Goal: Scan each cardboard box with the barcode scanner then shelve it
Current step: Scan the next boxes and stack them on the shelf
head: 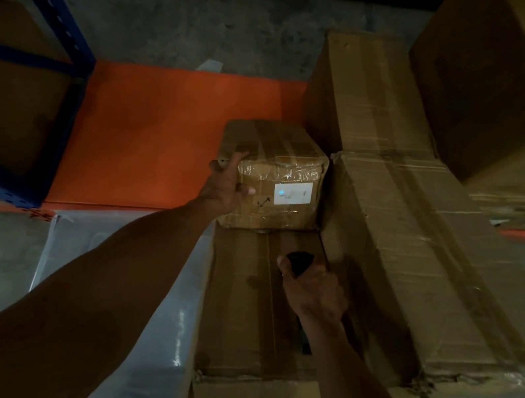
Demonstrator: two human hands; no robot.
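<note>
Item: small cardboard box point(275, 176), sealed with clear tape, white label point(292, 193) on the face turned toward the person, a faint blue-green spot of light showing on the label's left part. Position: resting on the far end of a long flat carton point(247, 304), directly ahead of both hands. Left hand point(227, 182): clasped on the small box's left near corner, fingers spread over the upper edge, thumb pressed on the labelled face. Right hand point(312, 288): wrapped tight round a dark barcode scanner point(300, 261), whose head projects past the knuckles toward the labelled face, well short of touching it. To the right of the right hand: a large taped carton point(417, 259), lying alongside the flat carton, with further cartons stacked beyond it. To the left of the left hand: orange shelf board point(146, 137) and blue rack frame point(49, 10). Lighting dim; label print not legible.
</note>
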